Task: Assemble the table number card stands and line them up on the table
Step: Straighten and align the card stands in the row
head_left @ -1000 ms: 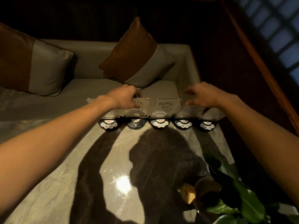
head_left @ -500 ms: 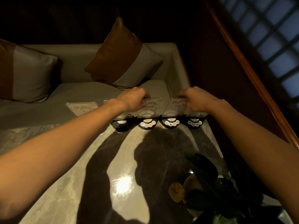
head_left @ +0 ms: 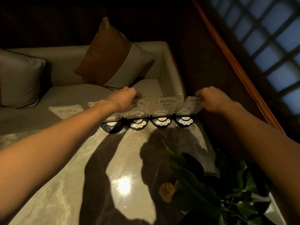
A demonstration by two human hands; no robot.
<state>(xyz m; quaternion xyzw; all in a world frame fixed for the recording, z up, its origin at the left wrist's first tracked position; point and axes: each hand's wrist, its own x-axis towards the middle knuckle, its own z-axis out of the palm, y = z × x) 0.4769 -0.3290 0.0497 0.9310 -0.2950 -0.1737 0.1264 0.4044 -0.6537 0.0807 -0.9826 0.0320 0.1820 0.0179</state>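
Note:
Several table number card stands stand in a row along the far edge of the marble table [head_left: 90, 168]. Each has a black half-round base [head_left: 161, 122] with white buttons and a clear acrylic card. My left hand [head_left: 125, 99] grips the top edge of the second-from-left visible card [head_left: 141, 105]. My right hand [head_left: 211, 99] pinches the top of the rightmost card [head_left: 190, 106], which leans to the right. The middle card [head_left: 165, 105] reads 09 and stands free. A further card [head_left: 66, 111] shows at the far left, partly behind my left forearm.
A grey sofa [head_left: 78, 93] with a brown-and-grey cushion [head_left: 113, 54] lies just beyond the table's far edge. A leafy plant [head_left: 203, 179] with a yellow flower [head_left: 167, 191] occupies the table's near right. A dark wooden wall and a latticed window [head_left: 267, 39] stand to the right.
The view has shifted left and the row sits further right in frame. Both hands have closed onto card tops; the right hand has moved from the air above the cards to the rightmost card.

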